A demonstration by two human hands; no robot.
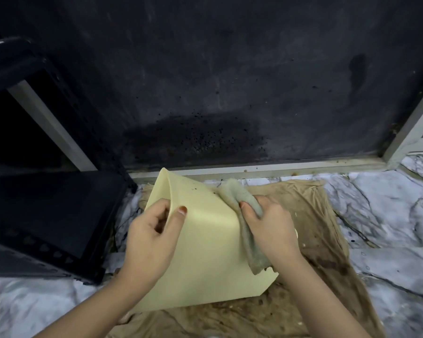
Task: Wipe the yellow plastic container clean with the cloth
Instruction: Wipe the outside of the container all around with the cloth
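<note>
no readable text, labels or numbers anywhere

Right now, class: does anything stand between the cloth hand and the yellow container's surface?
Nothing visible does. The right hand presses the cloth straight against the yellow container, while the left hand grips its edge.

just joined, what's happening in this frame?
A person is wiping a yellow container. The left hand grips its rim, tilting it. The right hand presses a grey cloth against its side. A few dark specks remain near the top edge. It sits over a stained brown sheet.
</note>
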